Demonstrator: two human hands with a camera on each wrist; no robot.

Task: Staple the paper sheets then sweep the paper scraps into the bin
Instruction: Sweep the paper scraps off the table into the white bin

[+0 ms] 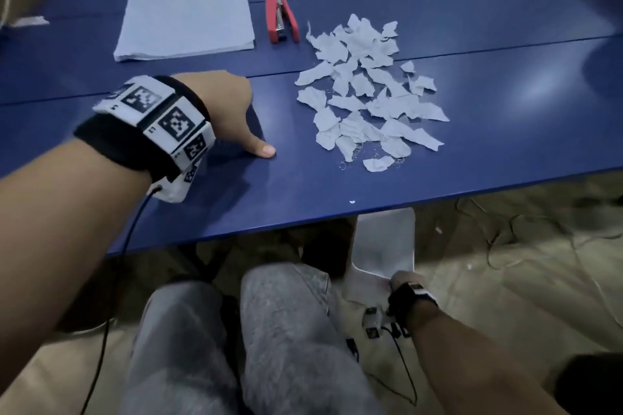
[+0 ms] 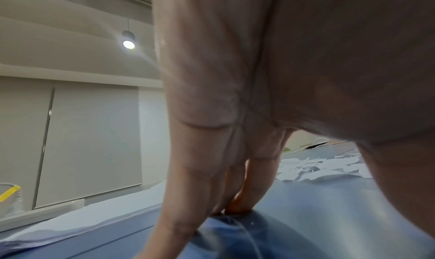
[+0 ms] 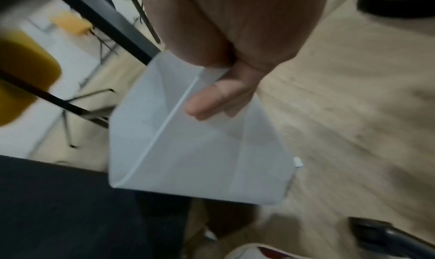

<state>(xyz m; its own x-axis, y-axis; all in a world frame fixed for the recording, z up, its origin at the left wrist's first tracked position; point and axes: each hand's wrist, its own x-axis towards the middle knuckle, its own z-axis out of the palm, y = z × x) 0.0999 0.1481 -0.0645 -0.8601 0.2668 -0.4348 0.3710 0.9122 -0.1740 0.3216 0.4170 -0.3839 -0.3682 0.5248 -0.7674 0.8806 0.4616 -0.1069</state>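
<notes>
1. I am holding the white bin (image 3: 200, 151) by its rim with my right hand (image 3: 219, 95), thumb pinching, below the table (image 1: 337, 192). If the bin is sitting too low, the scraps (image 1: 367, 91) risk falling onto the floor.
2. My left hand (image 1: 232, 111) is pressing straight fingers on the table, beside the scraps. The paper sheets (image 1: 185, 3) and stapler (image 1: 281, 17) are lying behind.
3. Only the right wrist view is showing the grip.

Each bare forearm wears a black wrist strap (image 1: 111, 145) carrying white blocks (image 1: 158, 111) printed with black-and-white square codes. A thin black cable (image 1: 114, 266) hangs from the strap at the left of the frame. Faded grey jeans (image 1: 269, 340) cover the legs at the bottom centre.
</notes>
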